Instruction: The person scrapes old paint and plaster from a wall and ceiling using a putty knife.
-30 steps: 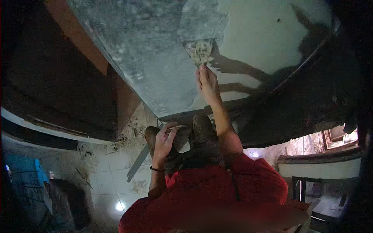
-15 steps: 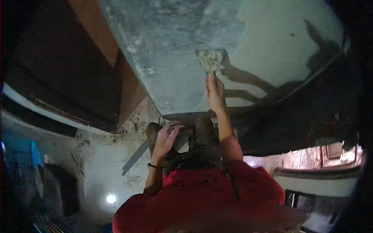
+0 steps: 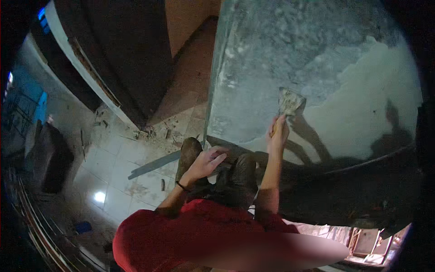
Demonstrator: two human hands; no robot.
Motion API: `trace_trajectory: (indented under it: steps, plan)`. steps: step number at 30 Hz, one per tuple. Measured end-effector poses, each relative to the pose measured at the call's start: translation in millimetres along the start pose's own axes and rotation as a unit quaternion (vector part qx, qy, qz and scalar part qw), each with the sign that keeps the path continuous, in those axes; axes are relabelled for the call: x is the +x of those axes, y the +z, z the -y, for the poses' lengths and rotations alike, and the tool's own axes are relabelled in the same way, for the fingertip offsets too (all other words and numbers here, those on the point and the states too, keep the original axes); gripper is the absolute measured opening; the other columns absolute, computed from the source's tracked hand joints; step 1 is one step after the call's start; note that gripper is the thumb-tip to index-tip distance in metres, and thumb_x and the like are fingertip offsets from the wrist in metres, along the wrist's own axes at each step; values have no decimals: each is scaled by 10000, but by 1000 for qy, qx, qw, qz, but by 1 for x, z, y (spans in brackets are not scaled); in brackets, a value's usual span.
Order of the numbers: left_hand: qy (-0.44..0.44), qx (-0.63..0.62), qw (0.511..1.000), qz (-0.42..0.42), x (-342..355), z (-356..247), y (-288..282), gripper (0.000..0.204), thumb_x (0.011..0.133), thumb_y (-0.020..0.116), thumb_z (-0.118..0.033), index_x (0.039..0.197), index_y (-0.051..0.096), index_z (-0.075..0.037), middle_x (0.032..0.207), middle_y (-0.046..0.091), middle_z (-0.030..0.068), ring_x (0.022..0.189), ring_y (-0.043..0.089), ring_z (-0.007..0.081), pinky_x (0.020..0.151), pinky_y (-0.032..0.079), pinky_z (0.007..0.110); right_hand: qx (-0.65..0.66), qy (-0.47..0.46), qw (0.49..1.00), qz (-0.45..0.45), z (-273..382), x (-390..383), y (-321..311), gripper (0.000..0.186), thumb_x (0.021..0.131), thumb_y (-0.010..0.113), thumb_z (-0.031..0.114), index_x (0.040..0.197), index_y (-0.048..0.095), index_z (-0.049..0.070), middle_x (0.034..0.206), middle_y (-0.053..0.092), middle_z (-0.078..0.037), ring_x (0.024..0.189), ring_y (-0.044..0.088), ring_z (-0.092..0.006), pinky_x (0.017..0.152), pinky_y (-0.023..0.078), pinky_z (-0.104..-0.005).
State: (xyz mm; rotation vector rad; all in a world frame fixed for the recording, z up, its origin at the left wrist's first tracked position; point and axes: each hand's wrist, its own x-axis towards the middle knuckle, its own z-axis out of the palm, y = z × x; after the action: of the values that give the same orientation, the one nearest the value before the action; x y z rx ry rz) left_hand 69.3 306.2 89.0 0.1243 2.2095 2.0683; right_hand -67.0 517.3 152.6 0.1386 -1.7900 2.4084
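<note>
My right hand (image 3: 279, 129) grips the wooden handle of a wide metal putty knife (image 3: 290, 100), whose stained blade rests on a mottled grey-blue panel surface (image 3: 251, 54) beside a pale, cream-coloured coated area (image 3: 370, 102) with an irregular edge. Shadows of my arms fall across that area. My left hand (image 3: 208, 162) is by my knees near the panel's lower edge, wrist bent, fingers loosely curved and apart, with nothing visible in it.
Dark panels (image 3: 127, 59) and a terracotta-coloured surface (image 3: 186, 31) stand left of the panel. The tiled floor (image 3: 113, 172) has debris, a grey strip (image 3: 154, 165), a small blue object (image 3: 83, 226) and long strips (image 3: 34, 217) at lower left. A bright opening (image 3: 371, 242) shows lower right.
The view has swung round, so the panel and floor sit further right and tilted differently. The putty knife and my right hand appear lower and further right; my left hand has shifted right.
</note>
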Motion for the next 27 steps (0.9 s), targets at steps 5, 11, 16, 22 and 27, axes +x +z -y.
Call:
trace_trajectory:
  steps: [5,11,16,22,27]
  plan:
    - [46,9,999,-9,-7,10,-8,280,959,553,-205,1130,584,14,985,657,138,889,639,166,773,496,315,27,44,998,-25,-11,-11,-1,361,987,469,431,807,504,120,619,421,58,476,345,-34,404,256,-205]
    - [43,16,999,-18,-5,-4,-14,299,961,546,-223,1138,582,16,1029,655,136,955,628,184,823,484,315,-22,-2,999,-23,34,15,13,393,956,498,495,861,517,114,613,422,52,451,319,-39,394,222,-214]
    - [23,23,999,-25,-4,-6,-14,314,968,532,-224,1181,577,2,1061,668,104,988,625,172,847,489,311,38,48,995,-73,-21,0,-6,371,963,491,482,883,514,120,670,432,42,479,326,-51,396,217,-233]
    - [36,-3,999,-9,-9,-9,-16,316,967,529,-219,1175,577,14,1066,667,116,1006,626,181,852,486,308,26,51,998,-21,-2,3,5,380,959,495,489,865,529,122,672,438,41,492,353,-47,401,219,-235]
    - [55,34,998,-13,-1,-3,-16,309,955,551,-206,1165,574,20,1048,655,127,943,632,186,822,493,308,22,-31,998,41,34,13,15,381,945,524,494,870,549,121,681,455,54,516,376,-45,425,259,-237]
